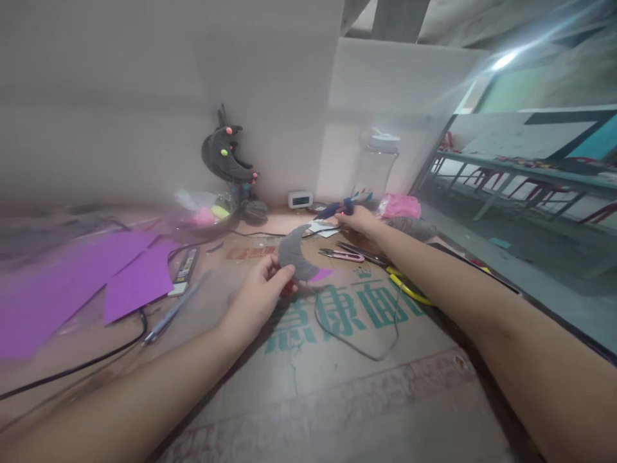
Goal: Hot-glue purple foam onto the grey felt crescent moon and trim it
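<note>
My left hand pinches a grey crescent-moon piece by its lower part, above the cardboard-covered table. A loose grey yarn strand curves away on the cardboard to the right of it. My right hand is closed around a dark blue glue gun, its nozzle pointing left, behind and to the right of the crescent. The fingers are partly hidden. Small scissors with pink handles and yellow-handled scissors lie below my right forearm. A purple scrap shows beside the crescent.
Purple sheets, a utility knife and pens lie left, near a black cord. At the back stand a dark crescent ornament, a small white clock and a clear bottle. A pink bundle lies right.
</note>
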A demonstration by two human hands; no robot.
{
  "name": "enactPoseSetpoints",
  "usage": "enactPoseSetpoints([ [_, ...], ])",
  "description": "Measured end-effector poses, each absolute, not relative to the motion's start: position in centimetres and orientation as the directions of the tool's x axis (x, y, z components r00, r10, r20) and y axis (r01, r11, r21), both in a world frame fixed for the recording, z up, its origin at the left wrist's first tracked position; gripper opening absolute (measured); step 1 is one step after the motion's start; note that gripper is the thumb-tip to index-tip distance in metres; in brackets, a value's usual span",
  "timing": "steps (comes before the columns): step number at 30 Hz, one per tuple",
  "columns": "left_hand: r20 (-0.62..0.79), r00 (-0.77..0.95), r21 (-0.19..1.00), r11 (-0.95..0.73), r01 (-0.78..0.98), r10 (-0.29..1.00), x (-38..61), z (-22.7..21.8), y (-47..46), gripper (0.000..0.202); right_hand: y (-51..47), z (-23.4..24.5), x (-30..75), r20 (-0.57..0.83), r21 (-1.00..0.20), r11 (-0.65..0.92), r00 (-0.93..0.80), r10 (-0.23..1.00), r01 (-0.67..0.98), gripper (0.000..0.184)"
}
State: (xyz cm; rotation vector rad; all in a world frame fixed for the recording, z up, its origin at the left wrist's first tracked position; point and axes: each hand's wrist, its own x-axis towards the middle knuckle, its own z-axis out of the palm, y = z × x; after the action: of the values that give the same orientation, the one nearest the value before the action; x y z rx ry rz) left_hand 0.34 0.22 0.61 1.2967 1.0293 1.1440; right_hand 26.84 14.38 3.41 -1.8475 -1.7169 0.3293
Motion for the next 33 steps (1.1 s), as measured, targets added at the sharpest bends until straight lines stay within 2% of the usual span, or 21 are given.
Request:
enactPoseSetpoints([
  [3, 0.058, 0.15, 0.998, -0.052, -0.047, 0.987, 0.4, 0.7, 0.2, 0.02, 13.8, 3.6, 27.4, 0.194, -0.536, 0.009, 0.113, 0.974, 0.844, 0.031],
  [8, 0.045, 0.131, 0.995, -0.033, -0.093, 0.99, 0.5, 0.7, 0.3, 0.025, 9.5, 3.7, 28.0, 0.282, -0.489, 0.062, 0.091, 0.955, 0.87, 0.055],
  [10, 0.044, 0.126, 0.993, -0.03, -0.111, 0.991, 0.5, 0.7, 0.3, 0.027, 6.8, 3.5, 27.7, 0.364, -0.474, 0.136, 0.052, 0.93, 0.87, 0.05],
  [12, 0.055, 0.127, 0.993, -0.04, -0.114, 0.99, 0.5, 0.7, 0.2, 0.026, 3.9, 3.5, 27.0, 0.511, -0.429, 0.299, -0.044, 0.858, 0.852, 0.032],
  [13, 0.059, 0.129, 0.993, -0.045, -0.109, 0.99, 0.4, 0.7, 0.2, 0.026, 2.6, 3.7, 26.4, 0.538, -0.421, 0.348, -0.078, 0.84, 0.838, 0.026],
  [15, 0.064, 0.13, 0.994, -0.051, -0.097, 0.989, 0.4, 0.8, 0.2, 0.026, 0.1, 3.9, 24.9, 0.411, -0.514, 0.334, -0.115, 0.904, 0.79, 0.03],
  [16, 0.065, 0.13, 0.994, -0.053, -0.094, 0.989, 0.4, 0.8, 0.2, 0.026, -1.0, 4.0, 24.0, 0.3, -0.614, 0.308, -0.146, 0.943, 0.727, 0.031],
  [18, 0.068, 0.126, 0.994, -0.055, -0.099, 0.99, 0.3, 0.8, 0.2, 0.027, -2.7, 4.0, 22.1, 0.1, -0.833, 0.186, -0.19, 0.977, 0.52, 0.028],
  [19, 0.07, 0.125, 0.993, -0.057, -0.103, 0.99, 0.3, 0.8, 0.2, 0.027, -3.3, 3.8, 21.3, 0.019, -0.903, 0.108, -0.211, 0.977, 0.417, 0.03],
  [21, 0.078, 0.126, 0.992, -0.064, -0.106, 0.989, 0.3, 0.8, 0.1, 0.025, -4.1, 3.3, 19.9, -0.072, -0.963, 0.0, -0.255, 0.964, 0.27, 0.035],
  [24, 0.096, 0.122, 0.992, -0.085, -0.097, 0.988, 0.3, 0.9, 0.1, 0.022, -4.3, 2.4, 18.9, -0.144, -0.979, -0.083, -0.34, 0.929, 0.188, 0.036],
  [28, 0.103, 0.125, 0.993, -0.095, -0.062, 0.987, 0.5, 1.0, 0.1, 0.021, -4.1, 2.4, 18.7, -0.178, -0.953, -0.071, -0.355, 0.918, 0.294, 0.021],
  [31, 0.093, 0.138, 0.994, -0.085, -0.065, 0.986, 0.6, 0.8, 0.0, 0.03, -4.5, 3.0, 18.8, -0.087, -0.894, 0.09, -0.368, 0.926, 0.439, 0.018],
  [33, 0.104, 0.162, 0.994, -0.096, -0.06, 0.981, 0.6, 0.7, -0.2, 0.048, -4.9, 3.2, 19.0, 0.003, -0.806, 0.253, -0.423, 0.906, 0.536, 0.021],
])
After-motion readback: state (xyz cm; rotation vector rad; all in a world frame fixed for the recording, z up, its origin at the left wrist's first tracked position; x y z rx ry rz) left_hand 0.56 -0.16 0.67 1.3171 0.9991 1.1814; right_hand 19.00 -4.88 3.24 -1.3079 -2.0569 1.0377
